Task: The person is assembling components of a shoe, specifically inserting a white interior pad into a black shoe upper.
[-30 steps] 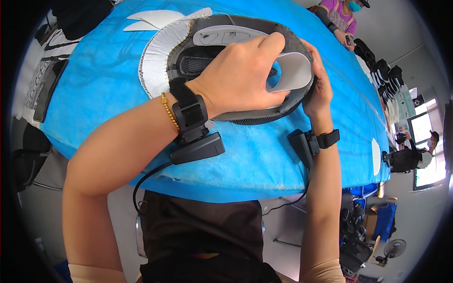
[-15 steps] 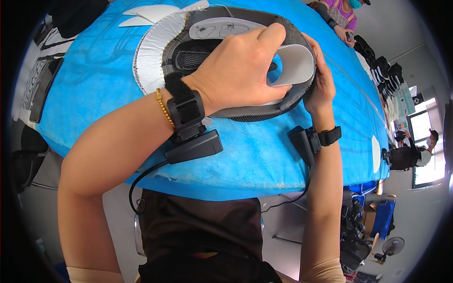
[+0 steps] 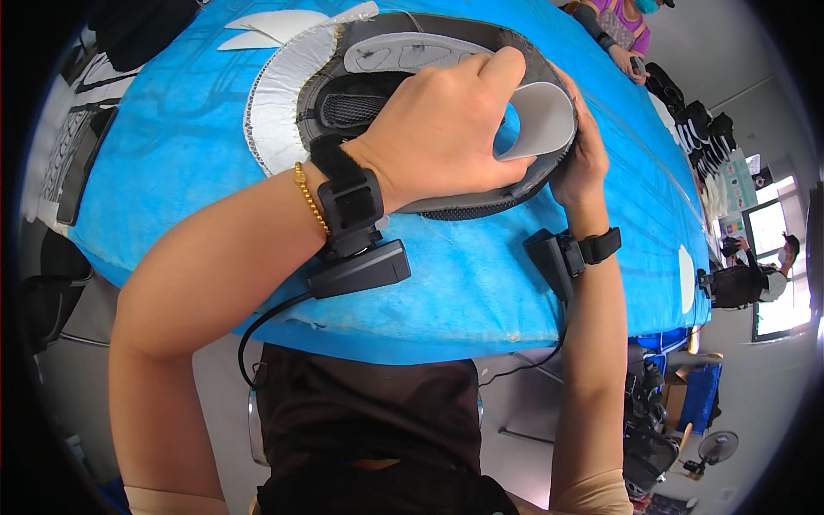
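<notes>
Near the far edge of the blue tabletop (image 3: pixel 481 283) lies a dark oval pad (image 3: pixel 446 202). The left hand (image 3: pixel 446 129) presses on it, grip closed over a curling grey sheet (image 3: pixel 541 116). The right hand (image 3: pixel 584 159) steadies the rim, its grip probably wrapped. The sheet looks light and floppy; best held at its edges.

Far off to the right of the blue table (image 3: pixel 481 283), a poster (image 3: pixel 736 180) hangs on the wall. It is a tall shape with green, white and small patches of other colours. No boxes, packets or screens can be made out for sure.
</notes>
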Demonstrator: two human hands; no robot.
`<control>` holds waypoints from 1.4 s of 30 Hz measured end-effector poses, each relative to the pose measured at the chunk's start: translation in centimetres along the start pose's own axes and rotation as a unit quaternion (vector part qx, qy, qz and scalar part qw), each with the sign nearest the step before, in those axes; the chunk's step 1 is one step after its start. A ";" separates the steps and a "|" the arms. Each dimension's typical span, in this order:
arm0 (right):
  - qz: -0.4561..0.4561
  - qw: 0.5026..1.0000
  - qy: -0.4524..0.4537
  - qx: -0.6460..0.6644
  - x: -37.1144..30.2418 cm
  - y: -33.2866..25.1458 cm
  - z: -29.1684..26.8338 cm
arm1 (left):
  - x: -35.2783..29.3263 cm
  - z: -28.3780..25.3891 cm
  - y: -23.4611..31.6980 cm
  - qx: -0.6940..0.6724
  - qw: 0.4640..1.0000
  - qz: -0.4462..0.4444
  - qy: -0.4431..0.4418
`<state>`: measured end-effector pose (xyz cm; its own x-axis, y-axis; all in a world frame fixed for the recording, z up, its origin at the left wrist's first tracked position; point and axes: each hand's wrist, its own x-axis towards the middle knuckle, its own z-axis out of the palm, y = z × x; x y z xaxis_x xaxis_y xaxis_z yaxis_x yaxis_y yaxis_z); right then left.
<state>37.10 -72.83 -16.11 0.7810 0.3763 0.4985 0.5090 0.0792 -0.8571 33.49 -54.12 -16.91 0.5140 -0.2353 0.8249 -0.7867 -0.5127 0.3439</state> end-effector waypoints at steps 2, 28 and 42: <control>0.004 1.000 0.006 0.005 -0.1 -0.1 0.2 | 0.0 0.0 0.0 0.011 1.000 -0.010 -0.005; 0.025 0.999 0.025 -0.010 -0.2 0.5 -0.6 | -0.4 -0.4 -0.6 -0.042 0.998 -0.030 -0.032; 0.026 0.999 0.018 -0.018 -0.1 0.1 -0.1 | -0.3 -0.3 -0.6 -0.038 0.998 -0.038 -0.026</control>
<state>37.10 -73.00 -16.19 0.8190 0.3451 0.4585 0.4797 0.0266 -0.8770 33.74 -53.50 -17.29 0.5880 -0.2417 0.7719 -0.7680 -0.4663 0.4390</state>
